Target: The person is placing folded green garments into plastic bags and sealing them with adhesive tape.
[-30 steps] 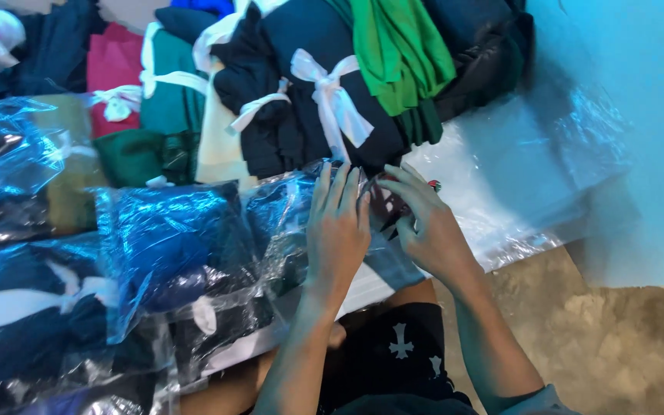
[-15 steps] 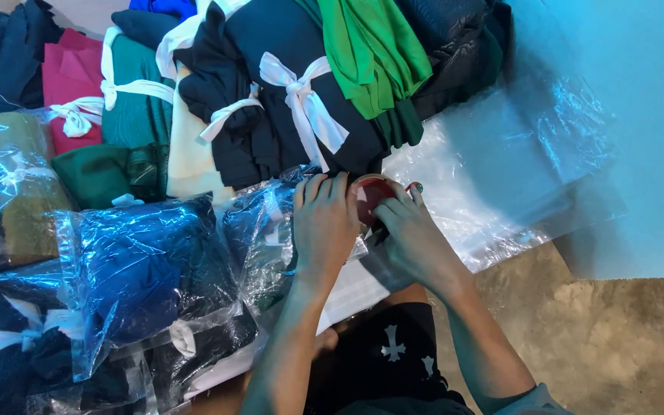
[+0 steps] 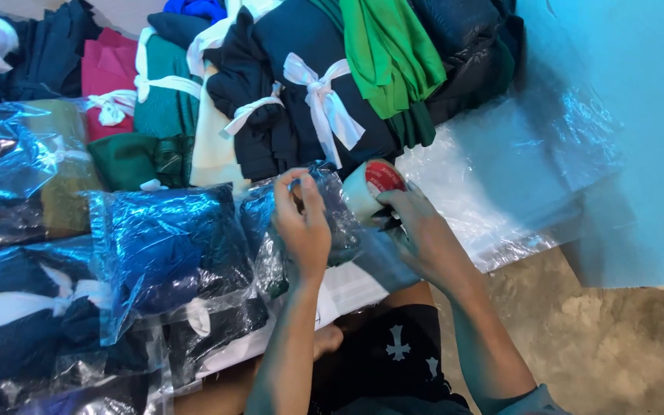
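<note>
Near the middle, the left hand (image 3: 301, 223) pinches the top of a dark folded garment in a clear plastic bag (image 3: 309, 223), keeping it closed. Just right, the right hand (image 3: 424, 234) grips a roll of clear tape with a red core (image 3: 370, 187), touching the bag.

A roll of clear packing tape (image 3: 370, 188) with a red core is seen just right of the frame's centre, tilted so that its round face is turned up toward one o'clock. At its nine o'clock, just beside it, a dark blue folded garment in a clear plastic bag (image 3: 313, 219) is laid flat; the shiny film is crinkled and bunched at the top edge.
</note>
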